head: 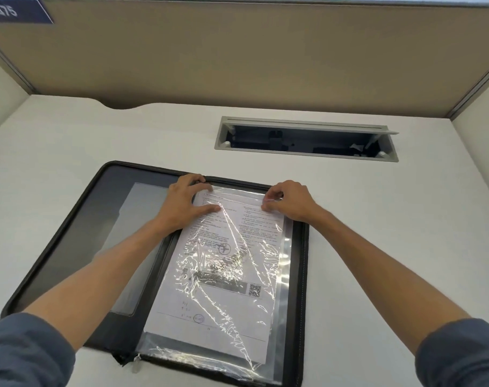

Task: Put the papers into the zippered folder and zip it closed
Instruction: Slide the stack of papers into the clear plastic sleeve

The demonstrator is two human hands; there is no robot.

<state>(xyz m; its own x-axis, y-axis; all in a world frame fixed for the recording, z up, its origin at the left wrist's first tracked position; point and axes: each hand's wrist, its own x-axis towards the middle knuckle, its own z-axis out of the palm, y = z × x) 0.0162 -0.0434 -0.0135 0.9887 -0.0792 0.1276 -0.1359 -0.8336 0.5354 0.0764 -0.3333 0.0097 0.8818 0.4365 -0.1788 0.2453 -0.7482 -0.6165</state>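
A black zippered folder [70, 247] is lying open and flat on the smooth white bench [377, 219], its rounded corners edged with zipper track. On its right half a crinkled, glossy clear plastic sleeve [282, 247] is covering printed white papers [223, 261], which are sitting slightly askew. The left hand [186, 203] is pressing flat on the far left corner of the sleeve, fingers spread straight. The right hand [285, 201] is pinching the far right edge of the plastic between curled fingertips. Farther back, a grey rectangular cable hatch [304, 139] is standing open in the bench.
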